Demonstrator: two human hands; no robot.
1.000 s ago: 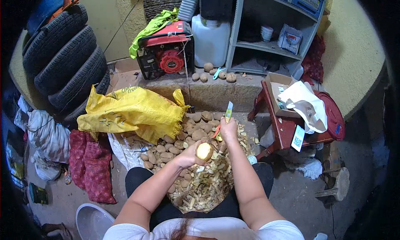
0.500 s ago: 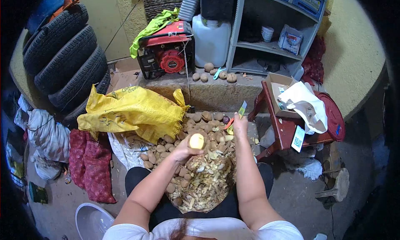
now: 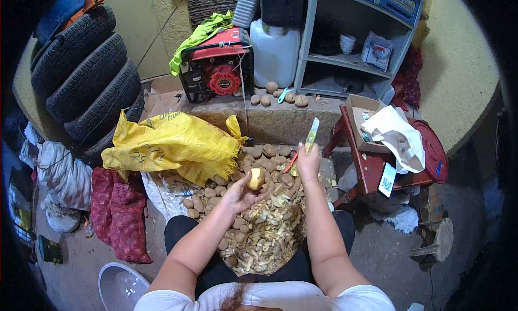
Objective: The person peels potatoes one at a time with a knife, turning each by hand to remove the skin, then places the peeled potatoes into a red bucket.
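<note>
My left hand [image 3: 241, 196] has its fingers wrapped round a potato [image 3: 257, 178], whose pale peeled flesh faces up with some brown skin on it. In my right hand [image 3: 309, 162] is a peeler; its flat, pale green-yellow end [image 3: 313, 132] sticks up above the fist, and a red-orange part shows below the fingers. The two hands are apart, the peeler clear of the potato. Beneath them lies a heap of peelings [image 3: 264, 241] between my knees. Unpeeled potatoes [image 3: 270, 150] are spread on the ground just beyond.
A yellow sack [image 3: 172, 149] lies left of the potatoes. Red net bags [image 3: 118, 216] and a white basin [image 3: 123, 286] are on my left. At the right stands a red stool [image 3: 367, 168] bearing a box. A ledge ahead holds a generator [image 3: 221, 68] and a blue peeler [image 3: 285, 95].
My left hand has turned the potato, so its peeled side now shows differently. My right hand has shifted slightly, with the peeler's upper end raised higher and more upright.
</note>
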